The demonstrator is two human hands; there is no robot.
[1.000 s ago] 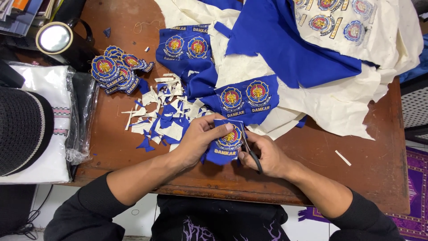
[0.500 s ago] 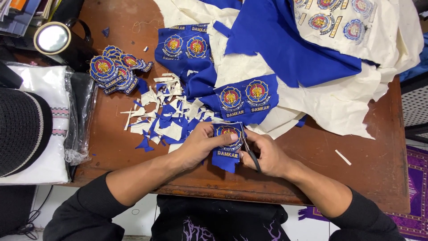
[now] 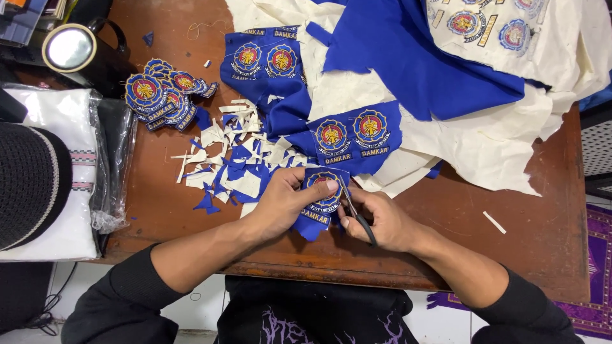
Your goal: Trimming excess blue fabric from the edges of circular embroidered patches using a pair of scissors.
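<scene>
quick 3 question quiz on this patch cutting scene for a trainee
1. True or false: the right hand holds small black-handled scissors.
2. What does the left hand grip? A) the round embroidered blue fabric patch B) a white strip C) a lamp
3. Which side of the brown wooden table holds the pile of finished round blue patches, as the picture shows it?

Key: 1 true; 2 A; 3 left side.

Single head-worn view, aimed almost straight down from above, the brown desk (image 3: 535,229) seen at close range, near edge at bottom, no second view provided
</scene>
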